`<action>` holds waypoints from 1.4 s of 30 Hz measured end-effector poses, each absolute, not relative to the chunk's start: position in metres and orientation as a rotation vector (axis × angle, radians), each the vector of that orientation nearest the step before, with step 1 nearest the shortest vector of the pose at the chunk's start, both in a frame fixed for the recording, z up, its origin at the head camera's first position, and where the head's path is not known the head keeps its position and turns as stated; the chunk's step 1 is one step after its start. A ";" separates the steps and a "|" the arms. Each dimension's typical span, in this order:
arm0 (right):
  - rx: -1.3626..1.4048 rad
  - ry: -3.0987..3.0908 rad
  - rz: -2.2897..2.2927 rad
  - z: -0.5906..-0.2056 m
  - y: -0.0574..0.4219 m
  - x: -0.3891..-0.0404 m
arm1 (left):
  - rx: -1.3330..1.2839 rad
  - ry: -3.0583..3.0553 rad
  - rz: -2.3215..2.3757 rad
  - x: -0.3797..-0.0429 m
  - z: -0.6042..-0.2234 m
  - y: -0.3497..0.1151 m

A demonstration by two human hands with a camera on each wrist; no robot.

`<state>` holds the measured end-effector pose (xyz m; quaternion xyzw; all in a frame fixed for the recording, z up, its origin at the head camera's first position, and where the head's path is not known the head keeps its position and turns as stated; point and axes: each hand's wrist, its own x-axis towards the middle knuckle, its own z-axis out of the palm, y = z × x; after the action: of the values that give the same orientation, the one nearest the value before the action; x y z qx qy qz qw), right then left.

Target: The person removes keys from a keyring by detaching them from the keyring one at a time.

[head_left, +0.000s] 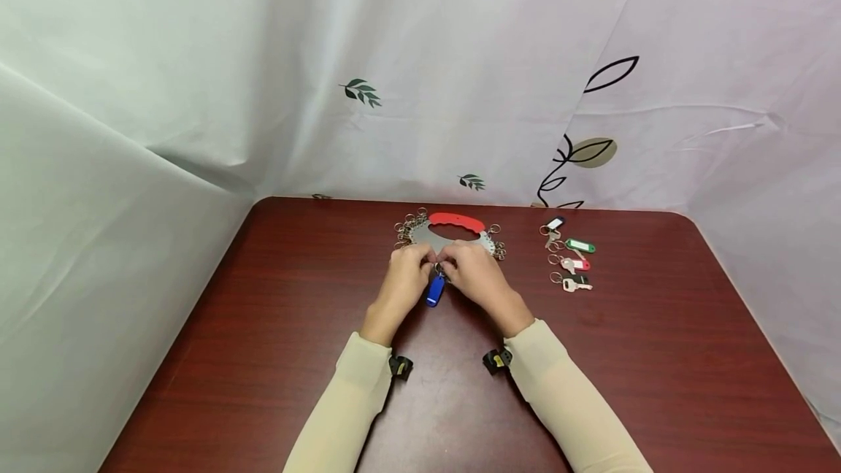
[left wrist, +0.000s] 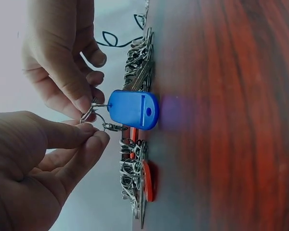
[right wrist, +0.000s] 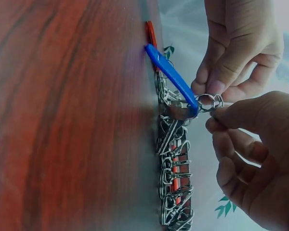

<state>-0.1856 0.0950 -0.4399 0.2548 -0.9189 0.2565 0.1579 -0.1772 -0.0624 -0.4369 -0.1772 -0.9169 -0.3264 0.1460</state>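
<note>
Both hands meet over the near edge of a grey metal plate (head_left: 427, 238) with a red grip (head_left: 456, 220). My left hand (head_left: 409, 272) pinches metal key ring (left wrist: 94, 111) between thumb and fingertips. From the other side my right hand (head_left: 474, 268) pinches ring metal at the same spot. A blue key tag (head_left: 436, 290) hangs from the ring below the fingertips. Beside the tag, a key (right wrist: 180, 112) is partly hidden. Fingers cover part of the rings, so how they link is unclear. Clips and rings (left wrist: 132, 168) line the plate's edge.
Right of the plate lie several keys with tags on rings: a dark blue tag (head_left: 555, 222), a green tag (head_left: 581, 245), a red tag (head_left: 582, 265) and a black tag (head_left: 577, 279). White curtain (head_left: 460, 79) borders the brown table (head_left: 263, 356) behind and at the sides.
</note>
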 end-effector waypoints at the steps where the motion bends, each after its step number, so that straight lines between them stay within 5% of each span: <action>1: 0.729 -2.622 0.745 -0.440 0.095 -0.186 | -0.510 -2.642 -0.944 -0.177 -0.437 -0.063; 42: 0.327 -2.549 1.109 -0.439 0.102 -0.188 | -0.553 -2.707 -0.883 -0.174 -0.435 -0.058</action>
<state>-0.1883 0.1015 -0.4388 0.1150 -0.8974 0.3904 0.1704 -0.1737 -0.0581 -0.4351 -0.1892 -0.9264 -0.3024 0.1204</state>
